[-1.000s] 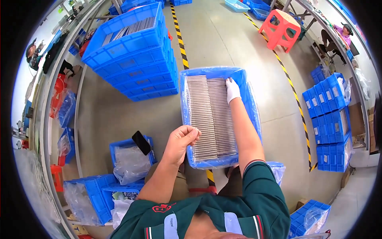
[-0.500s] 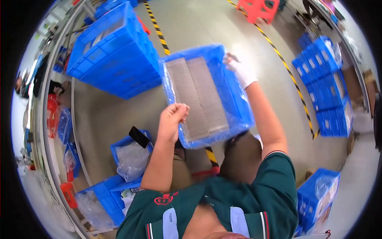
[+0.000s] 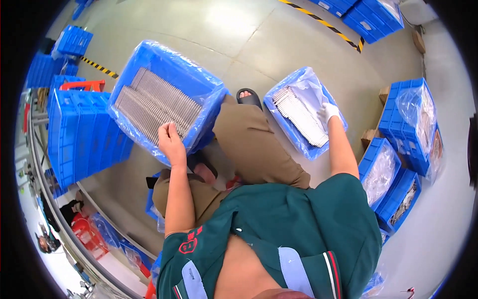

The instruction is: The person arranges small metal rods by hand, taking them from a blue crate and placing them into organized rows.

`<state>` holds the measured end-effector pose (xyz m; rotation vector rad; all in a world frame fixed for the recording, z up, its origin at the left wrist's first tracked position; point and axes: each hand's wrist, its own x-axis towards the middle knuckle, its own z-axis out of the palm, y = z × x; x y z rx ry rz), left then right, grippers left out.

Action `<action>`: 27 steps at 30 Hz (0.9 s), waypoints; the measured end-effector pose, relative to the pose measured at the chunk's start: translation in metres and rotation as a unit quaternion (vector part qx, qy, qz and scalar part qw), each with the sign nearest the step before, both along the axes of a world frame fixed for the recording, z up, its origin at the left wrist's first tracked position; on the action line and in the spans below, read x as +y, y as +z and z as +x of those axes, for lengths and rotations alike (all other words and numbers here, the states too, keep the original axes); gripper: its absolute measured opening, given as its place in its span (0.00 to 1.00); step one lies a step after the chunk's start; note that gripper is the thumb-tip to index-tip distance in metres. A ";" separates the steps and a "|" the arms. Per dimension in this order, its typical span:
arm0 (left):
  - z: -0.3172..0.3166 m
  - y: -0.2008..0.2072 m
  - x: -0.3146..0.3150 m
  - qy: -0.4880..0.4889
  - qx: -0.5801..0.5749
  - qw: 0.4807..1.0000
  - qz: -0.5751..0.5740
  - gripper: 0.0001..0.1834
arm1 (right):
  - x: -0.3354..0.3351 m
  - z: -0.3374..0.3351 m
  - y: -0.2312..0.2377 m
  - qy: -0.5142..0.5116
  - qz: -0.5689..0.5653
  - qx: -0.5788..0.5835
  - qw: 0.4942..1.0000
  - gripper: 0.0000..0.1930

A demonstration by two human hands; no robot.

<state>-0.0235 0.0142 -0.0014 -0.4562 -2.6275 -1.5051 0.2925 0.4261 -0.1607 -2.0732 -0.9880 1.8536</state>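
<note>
Rods [image 3: 159, 102] lie in bins [image 3: 167, 64] at ten and two o'clock; we cannot tell whether our left grip [image 3: 172, 142] or right grip [image 3: 327, 112] is closed; snagging loose liner [image 3: 310, 88] could scatter them.

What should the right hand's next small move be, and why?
I'd probably gather a few metal parts with the gloved right hand: it is already inside the small bin, beside their row. The large bin has bare room next to its rows, with the left hand at its near side. Whether the right fingers already grip anything is unclear.
</note>
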 end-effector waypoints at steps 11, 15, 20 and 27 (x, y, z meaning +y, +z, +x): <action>0.009 -0.003 0.001 0.034 0.103 0.990 -0.093 0.11 | -0.084 0.006 -0.053 0.071 -0.180 -0.117 0.974 0.22; 0.010 0.004 0.004 0.037 0.104 0.989 -0.101 0.11 | -0.088 0.004 -0.056 0.155 -0.148 -0.159 0.964 0.22; 0.010 0.005 0.006 0.047 0.102 0.989 -0.101 0.11 | -0.082 -0.004 -0.057 0.260 -0.095 -0.204 0.939 0.22; 0.012 0.006 0.008 0.053 0.102 0.986 -0.122 0.10 | -0.063 -0.034 -0.061 0.402 -0.008 -0.254 0.879 0.22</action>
